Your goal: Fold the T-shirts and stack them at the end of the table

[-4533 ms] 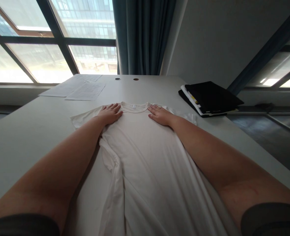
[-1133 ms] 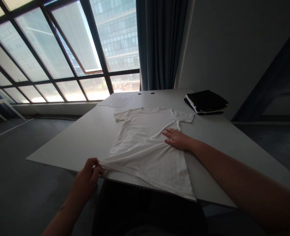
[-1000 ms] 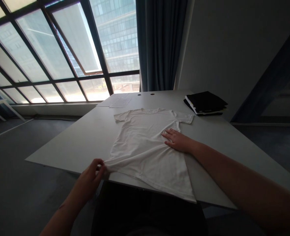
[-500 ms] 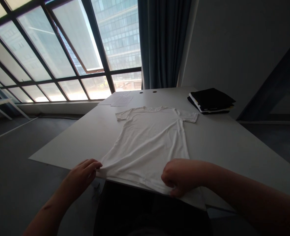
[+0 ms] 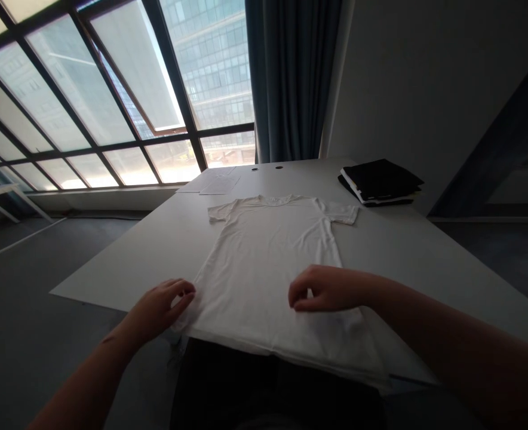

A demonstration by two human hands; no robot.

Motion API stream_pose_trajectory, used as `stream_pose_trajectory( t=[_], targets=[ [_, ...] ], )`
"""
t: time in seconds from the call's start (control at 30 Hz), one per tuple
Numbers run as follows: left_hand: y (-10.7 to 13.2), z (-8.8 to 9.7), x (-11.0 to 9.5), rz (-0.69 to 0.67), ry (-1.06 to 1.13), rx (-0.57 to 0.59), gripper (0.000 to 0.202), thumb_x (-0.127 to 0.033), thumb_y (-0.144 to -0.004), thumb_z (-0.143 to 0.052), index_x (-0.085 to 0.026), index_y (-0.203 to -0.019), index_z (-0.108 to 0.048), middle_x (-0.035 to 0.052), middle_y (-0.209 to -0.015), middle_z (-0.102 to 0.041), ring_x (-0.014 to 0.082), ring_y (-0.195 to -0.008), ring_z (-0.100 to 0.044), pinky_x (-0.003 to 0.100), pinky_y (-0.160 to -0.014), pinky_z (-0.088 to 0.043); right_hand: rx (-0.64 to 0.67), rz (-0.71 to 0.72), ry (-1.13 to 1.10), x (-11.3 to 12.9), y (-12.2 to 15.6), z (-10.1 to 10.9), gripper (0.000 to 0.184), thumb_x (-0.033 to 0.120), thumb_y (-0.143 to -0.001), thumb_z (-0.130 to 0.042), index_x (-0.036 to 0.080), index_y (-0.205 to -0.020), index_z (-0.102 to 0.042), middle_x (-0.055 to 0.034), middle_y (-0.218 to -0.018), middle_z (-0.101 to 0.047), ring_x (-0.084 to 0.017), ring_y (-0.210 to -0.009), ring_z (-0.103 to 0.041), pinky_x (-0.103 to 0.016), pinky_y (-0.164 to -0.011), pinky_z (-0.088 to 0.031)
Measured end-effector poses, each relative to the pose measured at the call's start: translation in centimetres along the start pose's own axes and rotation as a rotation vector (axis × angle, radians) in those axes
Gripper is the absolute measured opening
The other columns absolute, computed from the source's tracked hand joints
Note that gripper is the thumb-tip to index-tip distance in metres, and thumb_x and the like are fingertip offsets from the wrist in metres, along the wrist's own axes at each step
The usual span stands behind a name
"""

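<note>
A white T-shirt lies flat on the grey table, collar away from me, its hem at the near table edge. My left hand rests at the shirt's lower left corner, fingers curled and pinched on the hem. Over the lower right part of the shirt, my right hand has its fingers bent down and its thumb tucked, pinching the fabric. Both short sleeves are spread out to the sides.
A stack of folded black clothes sits at the far right of the table. Paper sheets lie at the far left, near two round holes. Large windows and a dark curtain stand behind. Dark floor lies below the near edge.
My right hand left the middle of the shirt and came down to the hem. Both hands then drew the hem, and the lower part now lies flatter and straighter along the table edge.
</note>
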State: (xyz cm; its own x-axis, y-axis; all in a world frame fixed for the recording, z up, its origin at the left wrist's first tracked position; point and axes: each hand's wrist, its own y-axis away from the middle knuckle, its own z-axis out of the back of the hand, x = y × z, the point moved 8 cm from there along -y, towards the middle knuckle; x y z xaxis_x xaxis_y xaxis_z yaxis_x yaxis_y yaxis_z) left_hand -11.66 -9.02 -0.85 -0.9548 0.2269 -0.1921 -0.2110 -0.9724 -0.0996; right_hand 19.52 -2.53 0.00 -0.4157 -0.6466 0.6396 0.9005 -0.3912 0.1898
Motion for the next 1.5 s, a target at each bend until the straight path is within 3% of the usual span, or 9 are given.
stream_pose_trajectory(
  t=[0.13,0.3,0.53,0.73,0.87,1.0,1.23,1.4,1.5],
  targets=[
    [-4.0,-3.1,0.0,-0.034,-0.084,-0.071,0.059,-0.053,-0.103,-0.035,-0.020,-0.148,-0.051,0.0120,-0.156,-0.050,0.0273,-0.141,-0.050,0.043,-0.117,-0.040,-0.469,-0.074,0.293,-5.0,-0.9,3.1,0.046,0.043,-0.095,-0.057,0.019,-0.133,-0.067,-0.0162,-0.150,-0.055,-0.032,-0.137,-0.051,-0.047,-0.114,-0.040],
    [-4.7,-7.7,1.0,-0.095,-0.200,0.015,0.066,-0.056,-0.105,-0.028,-0.022,-0.161,-0.035,0.0096,-0.168,-0.029,0.0294,-0.155,-0.026,0.051,-0.125,-0.026,-0.306,-0.358,0.429,-11.8,-1.2,1.7,0.072,0.058,-0.097,-0.049,0.025,-0.161,-0.038,-0.0121,-0.169,-0.026,-0.034,-0.155,-0.023,-0.051,-0.124,-0.024],
    [-4.0,-5.0,1.0,-0.118,-0.251,0.036,0.057,-0.061,-0.104,-0.030,-0.037,-0.152,-0.049,0.0032,-0.157,-0.050,0.0265,-0.139,-0.052,0.045,-0.115,-0.039,-0.271,-0.336,0.452,-12.1,-1.1,2.5,0.072,0.061,-0.097,-0.047,0.023,-0.158,-0.043,-0.0125,-0.167,-0.029,-0.033,-0.154,-0.027,-0.049,-0.124,-0.026],
    [-13.8,-3.2,0.2,-0.043,-0.272,-0.016,0.061,-0.055,-0.106,-0.021,-0.024,-0.151,-0.050,0.0089,-0.156,-0.051,0.0274,-0.138,-0.052,0.044,-0.114,-0.040,-0.474,-0.478,0.554,-15.2,-1.3,5.8,0.073,0.057,-0.099,-0.041,0.018,-0.161,-0.037,-0.0139,-0.170,-0.021,-0.034,-0.157,-0.012,-0.052,-0.126,-0.017],
    [-21.9,-5.2,2.3,0.063,-0.253,0.082,0.065,-0.047,-0.107,-0.021,-0.012,-0.161,-0.031,0.0148,-0.169,-0.027,0.0277,-0.154,-0.030,0.044,-0.122,-0.027,-0.374,-0.615,0.491,-17.8,-1.1,5.6,0.076,0.057,-0.101,-0.033,0.016,-0.164,-0.028,-0.0161,-0.170,-0.017,-0.033,-0.157,-0.016,-0.047,-0.126,-0.017],
    [-26.2,-7.3,4.6,0.070,-0.227,0.169,0.065,-0.041,-0.105,-0.026,-0.006,-0.160,-0.031,0.0197,-0.168,-0.024,0.0296,-0.156,-0.024,0.046,-0.122,-0.026,-0.381,-0.625,0.472,-18.3,-0.8,5.5,0.077,0.060,-0.099,-0.034,0.020,-0.164,-0.026,-0.0121,-0.171,-0.015,-0.033,-0.157,-0.015,-0.048,-0.126,-0.016],
    [-26.4,-8.1,8.4,0.014,-0.214,0.175,0.065,-0.043,-0.105,-0.026,-0.014,-0.162,-0.029,0.0174,-0.169,-0.021,0.0301,-0.156,-0.023,0.050,-0.121,-0.029,-0.400,-0.595,0.438,-18.4,-0.7,5.4,0.078,0.065,-0.097,-0.036,0.025,-0.164,-0.029,-0.0108,-0.171,-0.017,-0.034,-0.156,-0.017,-0.051,-0.125,-0.018],
    [-26.9,-5.3,12.9,0.084,-0.139,-0.134,0.061,-0.048,-0.105,-0.022,-0.023,-0.159,-0.037,0.0138,-0.168,-0.028,0.0301,-0.153,-0.030,0.054,-0.118,-0.033,-0.513,-0.531,0.484,-18.3,-0.4,6.2,0.070,0.061,-0.100,-0.038,0.023,-0.159,-0.042,-0.0131,-0.168,-0.028,-0.034,-0.156,-0.021,-0.051,-0.124,-0.021],
    [-28.4,-5.2,15.8,0.202,-0.118,-0.147,0.057,-0.053,-0.105,-0.023,-0.031,-0.151,-0.049,0.0103,-0.163,-0.041,0.0314,-0.147,-0.040,0.055,-0.115,-0.037,-0.674,-0.587,0.542,-19.5,1.0,8.3,0.064,0.055,-0.102,-0.037,0.019,-0.153,-0.051,-0.0157,-0.164,-0.036,-0.037,-0.155,-0.022,-0.055,-0.123,-0.022]
  ],
)
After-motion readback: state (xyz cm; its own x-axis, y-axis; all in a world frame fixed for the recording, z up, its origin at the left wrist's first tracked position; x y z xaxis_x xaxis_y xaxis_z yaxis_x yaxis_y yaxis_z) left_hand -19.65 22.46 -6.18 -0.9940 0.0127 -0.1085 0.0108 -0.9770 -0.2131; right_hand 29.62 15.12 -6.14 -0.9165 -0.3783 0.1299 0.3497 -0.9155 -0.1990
